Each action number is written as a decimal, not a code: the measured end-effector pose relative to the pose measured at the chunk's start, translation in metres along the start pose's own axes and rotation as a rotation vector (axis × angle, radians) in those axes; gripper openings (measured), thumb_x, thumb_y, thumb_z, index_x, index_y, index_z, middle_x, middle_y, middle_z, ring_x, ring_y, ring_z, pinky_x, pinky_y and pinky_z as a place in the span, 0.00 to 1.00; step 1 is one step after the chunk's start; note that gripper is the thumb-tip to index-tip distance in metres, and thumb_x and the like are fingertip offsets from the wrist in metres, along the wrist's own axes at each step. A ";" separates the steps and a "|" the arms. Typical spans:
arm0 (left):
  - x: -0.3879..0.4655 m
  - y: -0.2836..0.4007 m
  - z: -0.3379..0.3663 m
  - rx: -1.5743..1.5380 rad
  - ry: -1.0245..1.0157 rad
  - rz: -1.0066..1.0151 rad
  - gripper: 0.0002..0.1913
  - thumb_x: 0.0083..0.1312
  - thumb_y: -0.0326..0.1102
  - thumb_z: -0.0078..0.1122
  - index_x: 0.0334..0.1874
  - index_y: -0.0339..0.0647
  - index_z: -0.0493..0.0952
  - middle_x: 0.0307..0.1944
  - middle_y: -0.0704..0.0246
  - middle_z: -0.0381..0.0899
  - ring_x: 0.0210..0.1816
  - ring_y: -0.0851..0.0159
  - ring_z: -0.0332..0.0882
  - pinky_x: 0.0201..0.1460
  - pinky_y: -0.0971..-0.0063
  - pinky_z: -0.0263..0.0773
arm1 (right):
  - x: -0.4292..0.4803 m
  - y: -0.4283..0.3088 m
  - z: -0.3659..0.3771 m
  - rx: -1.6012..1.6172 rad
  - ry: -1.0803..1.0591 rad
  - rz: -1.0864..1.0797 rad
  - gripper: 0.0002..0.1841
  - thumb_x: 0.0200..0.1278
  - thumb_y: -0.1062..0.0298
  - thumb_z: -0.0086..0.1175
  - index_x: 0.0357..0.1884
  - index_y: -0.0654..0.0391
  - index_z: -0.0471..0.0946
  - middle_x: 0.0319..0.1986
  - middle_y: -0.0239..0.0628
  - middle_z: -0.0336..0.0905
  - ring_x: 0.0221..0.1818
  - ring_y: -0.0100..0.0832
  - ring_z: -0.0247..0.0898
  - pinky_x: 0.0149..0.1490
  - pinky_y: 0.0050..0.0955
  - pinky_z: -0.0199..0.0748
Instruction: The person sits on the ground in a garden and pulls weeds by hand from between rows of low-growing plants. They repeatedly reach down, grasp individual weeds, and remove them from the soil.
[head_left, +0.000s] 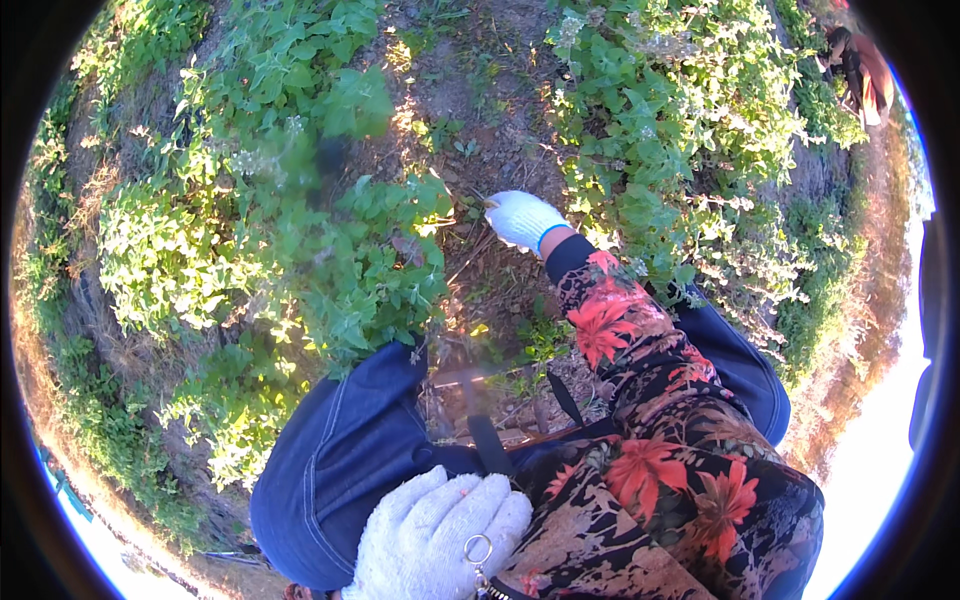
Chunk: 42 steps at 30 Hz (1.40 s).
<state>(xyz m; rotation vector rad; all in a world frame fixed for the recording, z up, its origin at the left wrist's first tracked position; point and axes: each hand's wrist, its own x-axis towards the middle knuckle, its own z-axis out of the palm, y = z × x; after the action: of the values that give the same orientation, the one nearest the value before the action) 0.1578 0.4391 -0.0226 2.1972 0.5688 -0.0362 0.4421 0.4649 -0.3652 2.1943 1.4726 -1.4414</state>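
My right hand (521, 219), in a white knitted glove with a blue cuff edge, reaches over the soil strip between two rows of leafy plants. Its fingers are curled round a thin object (478, 196), whose narrow tip sticks out towards the left row; what it is cannot be made out. Close to the lap, against the front of the floral jacket (645, 480), rests my left hand (446, 529) in a whitish glove. Its fingers lie side by side and its palm is hidden. A metal ring (478, 549) on a zipper pull hangs in front of that glove.
Leafy green plants (382, 262) crowd the left side, touching my knee (330, 457). Another row (652, 165) stands on the right. Dry stalks and weeds (544, 337) cover the bare soil (487, 97). Dark straps (487, 442) hang between my legs. Another person (862, 75) bends at the far right.
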 end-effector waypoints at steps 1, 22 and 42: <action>-0.001 0.000 0.000 0.002 -0.003 -0.002 0.25 0.53 0.33 0.57 0.58 0.50 0.80 0.56 0.67 0.82 0.55 0.60 0.80 0.63 0.59 0.73 | -0.002 0.006 -0.002 0.223 -0.011 0.084 0.16 0.67 0.64 0.45 0.41 0.65 0.81 0.33 0.52 0.83 0.37 0.48 0.83 0.44 0.46 0.79; 0.001 0.001 -0.001 -0.017 -0.017 -0.022 0.23 0.54 0.34 0.56 0.56 0.49 0.81 0.55 0.66 0.83 0.55 0.60 0.81 0.63 0.59 0.72 | 0.010 0.081 -0.046 0.915 0.151 0.357 0.10 0.70 0.65 0.44 0.30 0.58 0.70 0.20 0.34 0.69 0.19 0.33 0.66 0.30 0.40 0.70; 0.003 0.001 -0.003 -0.027 -0.002 -0.053 0.25 0.53 0.33 0.57 0.56 0.48 0.81 0.56 0.66 0.82 0.56 0.60 0.80 0.64 0.58 0.72 | 0.035 0.075 -0.042 1.002 0.257 0.362 0.18 0.71 0.62 0.44 0.56 0.59 0.74 0.30 0.44 0.80 0.26 0.40 0.77 0.33 0.43 0.78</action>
<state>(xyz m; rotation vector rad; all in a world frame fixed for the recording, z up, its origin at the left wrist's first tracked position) 0.1607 0.4420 -0.0201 2.1560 0.6229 -0.0579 0.5288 0.4733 -0.3972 3.0375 0.2760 -2.0654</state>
